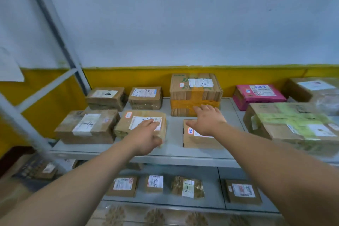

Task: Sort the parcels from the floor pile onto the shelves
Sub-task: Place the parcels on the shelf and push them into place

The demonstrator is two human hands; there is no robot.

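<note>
Left hand: fingers flat on tape-wrapped brown cardboard parcel, centre frame, on grey metal shelf.
Right hand: spread, empty, over plain brown cardboard box.
Tip: nudge parcel square, label up.

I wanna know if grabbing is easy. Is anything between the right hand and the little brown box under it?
Nothing visible is. The right hand is spread open right over the little brown box; the tall taped box stands behind, not between them.
</note>
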